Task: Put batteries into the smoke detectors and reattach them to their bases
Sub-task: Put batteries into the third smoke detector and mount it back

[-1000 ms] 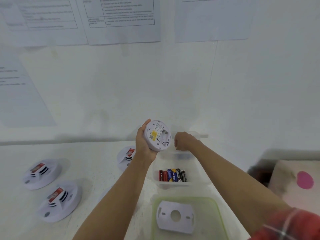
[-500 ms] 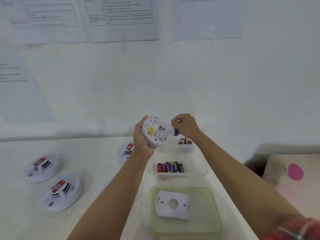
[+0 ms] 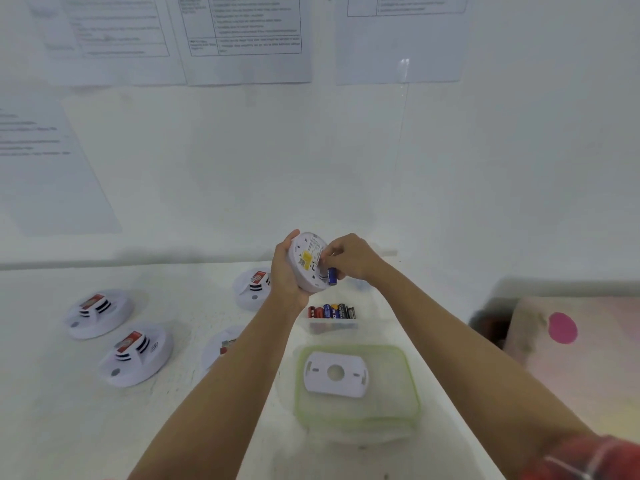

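In the head view, a white smoke detector is gripped above the table, underside up, by the left hand. A blue battery is pinched against its right edge by the right hand. Spare batteries lie below.

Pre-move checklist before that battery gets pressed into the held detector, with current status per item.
1. Left hand grips detector, label side toward the camera: ok.
2. Right hand pinches blue battery: ok.
3. Battery seated in detector: not ok, it sits at the lower rim.
4. Polarity matches the slot: cannot tell, markings too small.
5. Base plate waiting in green-rimmed container: ok.
6. Spare batteries at hand on the table: ok.
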A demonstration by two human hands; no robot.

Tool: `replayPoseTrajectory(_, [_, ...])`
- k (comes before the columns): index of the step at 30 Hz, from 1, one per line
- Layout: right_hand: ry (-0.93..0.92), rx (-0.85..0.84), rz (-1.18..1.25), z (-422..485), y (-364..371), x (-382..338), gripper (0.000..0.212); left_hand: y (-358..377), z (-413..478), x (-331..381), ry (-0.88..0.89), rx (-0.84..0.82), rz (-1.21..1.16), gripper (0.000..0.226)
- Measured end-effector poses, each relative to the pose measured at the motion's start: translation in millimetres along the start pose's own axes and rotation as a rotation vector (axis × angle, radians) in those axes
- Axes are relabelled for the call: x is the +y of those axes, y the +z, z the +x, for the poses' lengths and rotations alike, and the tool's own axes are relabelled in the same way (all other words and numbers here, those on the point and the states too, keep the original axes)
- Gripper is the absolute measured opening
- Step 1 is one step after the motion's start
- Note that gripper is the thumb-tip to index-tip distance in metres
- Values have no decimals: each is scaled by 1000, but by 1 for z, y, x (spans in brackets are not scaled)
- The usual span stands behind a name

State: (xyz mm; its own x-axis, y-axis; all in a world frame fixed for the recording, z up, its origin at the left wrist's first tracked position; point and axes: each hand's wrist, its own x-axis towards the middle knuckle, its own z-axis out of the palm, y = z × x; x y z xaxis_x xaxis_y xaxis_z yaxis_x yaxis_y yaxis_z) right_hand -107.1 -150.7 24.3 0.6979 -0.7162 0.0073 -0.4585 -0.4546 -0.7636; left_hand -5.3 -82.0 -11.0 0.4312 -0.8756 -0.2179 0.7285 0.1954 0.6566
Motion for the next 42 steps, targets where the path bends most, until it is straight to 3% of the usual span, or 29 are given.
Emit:
replayPoseTrajectory(5, [53,29,115,-9,14,-10,15,-9,-17,5,-17,6,20,31])
replayPoseTrajectory(11, [-21,186,173,-21,34,-25,13,-26,-28,18,-50,-22,62,32])
replayPoseTrajectory(15, [-142,398,171,-30,50,-24,14,-32,-35,24,-77,-76,42,34])
replayPoseTrajectory(20, [-177,506,374,-41,56,-22,18,-34,-41,27,-78,-93,14,32])
replayPoseTrajectory(27, [-304,486,374,-44,58,-17,11,-22,-40,26,-110,-107,-57,34])
replayPoseTrajectory(37, [-364,198,220,-42,48,1,23,-15,-34,24,-96,-122,-40,36])
replayPoseTrajectory(42, [-324,254,306,-39,39,-2,20,-16,-30,20,-82,-123,-43,39])
